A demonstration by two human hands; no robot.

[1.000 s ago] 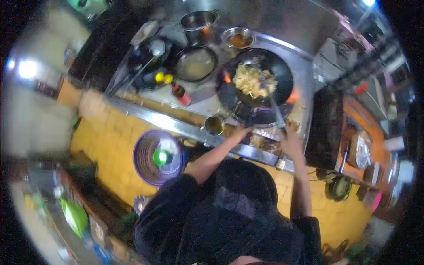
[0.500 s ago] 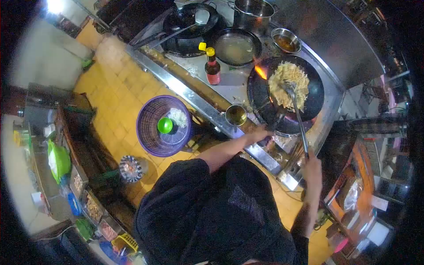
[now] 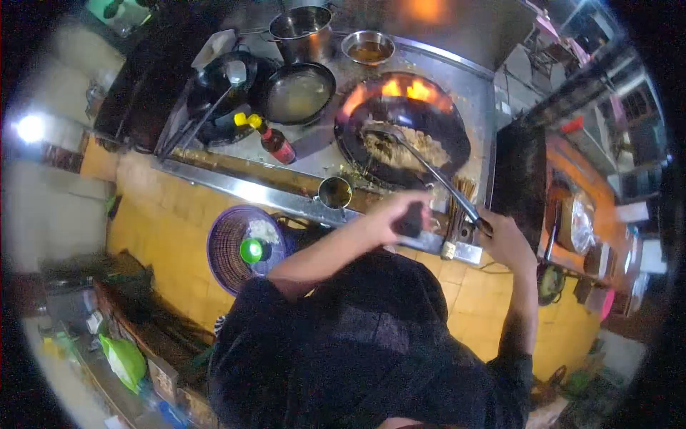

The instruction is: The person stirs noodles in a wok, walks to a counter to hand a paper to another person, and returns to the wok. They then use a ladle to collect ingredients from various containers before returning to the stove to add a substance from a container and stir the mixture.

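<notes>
My right hand (image 3: 506, 239) is closed round the handle of a long metal ladle (image 3: 443, 180). The ladle's head lies at the left side of the noodle-like food in the black wok (image 3: 457, 136). My left hand (image 3: 391, 216) is at the stove's front edge, just below the wok. Its fingers curl round a dark thing (image 3: 410, 220), which may be a cloth on the wok's handle; I cannot make it out. Flames (image 3: 407, 89) show along the wok's far side. The food (image 3: 418, 149) sits in the wok's lower middle.
Left of the wok stand a red-labelled bottle (image 3: 279, 146), a flat black pan (image 3: 300, 93) and a small cup (image 3: 334, 193). Behind are a pot (image 3: 304, 46) and a steel bowl (image 3: 368, 48). A purple basket (image 3: 218, 250) is on the floor before the stove.
The view has turned and shifted. The flames have grown along the wok's far side. The food has spread lower, and the ladle's head has moved to its left side.
</notes>
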